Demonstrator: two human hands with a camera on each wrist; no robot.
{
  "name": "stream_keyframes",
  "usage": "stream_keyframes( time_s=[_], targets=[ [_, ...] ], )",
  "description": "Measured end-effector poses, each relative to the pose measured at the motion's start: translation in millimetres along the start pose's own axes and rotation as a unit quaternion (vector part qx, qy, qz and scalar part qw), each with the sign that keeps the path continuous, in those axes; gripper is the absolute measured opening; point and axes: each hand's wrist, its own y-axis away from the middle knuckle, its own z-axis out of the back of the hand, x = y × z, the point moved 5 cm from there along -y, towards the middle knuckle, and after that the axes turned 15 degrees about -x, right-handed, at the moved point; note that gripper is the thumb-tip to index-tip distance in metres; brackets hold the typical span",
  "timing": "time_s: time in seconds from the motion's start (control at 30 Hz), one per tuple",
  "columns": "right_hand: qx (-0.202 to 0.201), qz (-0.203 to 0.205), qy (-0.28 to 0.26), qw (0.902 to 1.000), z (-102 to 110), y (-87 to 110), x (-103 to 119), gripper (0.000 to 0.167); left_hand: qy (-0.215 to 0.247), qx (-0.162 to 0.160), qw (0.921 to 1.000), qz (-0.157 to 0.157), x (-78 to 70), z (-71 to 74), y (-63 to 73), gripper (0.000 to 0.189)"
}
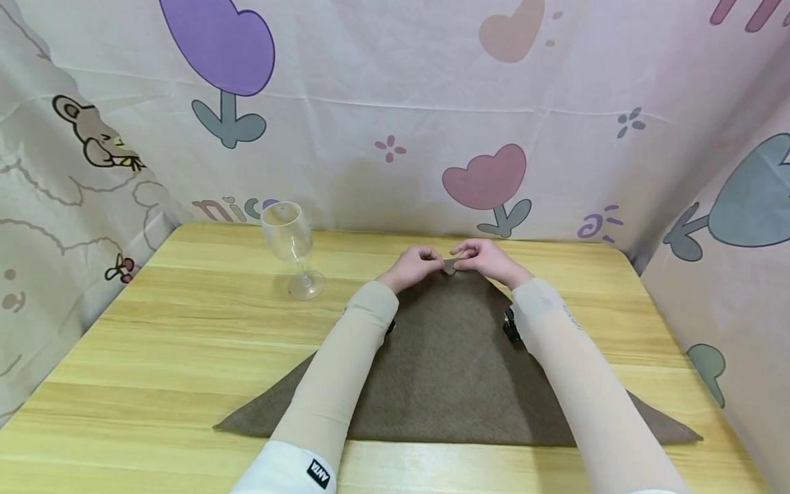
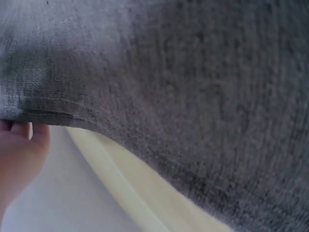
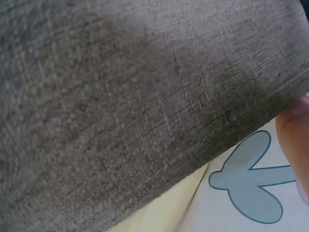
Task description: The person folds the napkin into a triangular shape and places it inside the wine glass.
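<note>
A brown cloth (image 1: 457, 370), folded into a large triangle, lies on the table with its long edge toward me and its top corner at the far side. At that top corner my left hand (image 1: 415, 266) pinches the cloth from the left, and my right hand (image 1: 490, 261) pinches it from the right. A small tip of the corner is turned over between the two hands. In the left wrist view the cloth fills most of the picture, with fingers (image 2: 41, 135) at its edge. The right wrist view shows the cloth (image 3: 120, 116) close up and part of a finger (image 3: 294, 135).
A clear stemmed glass (image 1: 289, 237) stands upright on the wooden table (image 1: 154, 329), left of the cloth. Behind the table's far edge hangs a printed curtain (image 1: 370, 89), with more of it along both sides.
</note>
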Motion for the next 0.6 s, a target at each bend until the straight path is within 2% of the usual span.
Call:
stream_keyframes(
  time_s=[0.13,0.23,0.43,0.6],
  targets=[
    [-0.009,0.040,0.037,0.9985,-1.9,-0.1,3.9,0.027,-0.035,-0.014,0.9993,-0.006,-0.7,0.4,2.3,0.026],
    [-0.010,0.071,0.047,0.9963,-4.6,0.5,6.8,0.017,-0.058,-0.006,0.9981,-0.018,0.6,-1.1,1.8,0.032],
    [0.004,0.086,0.040,0.9955,-9.1,2.7,8.5,0.009,-0.096,0.023,0.9937,-0.052,0.1,-3.1,3.6,0.012],
    [0.005,0.096,0.089,0.9913,-10.0,4.5,9.9,0.012,-0.143,0.029,0.9859,-0.082,-3.2,-3.5,6.3,0.008]
  ],
)
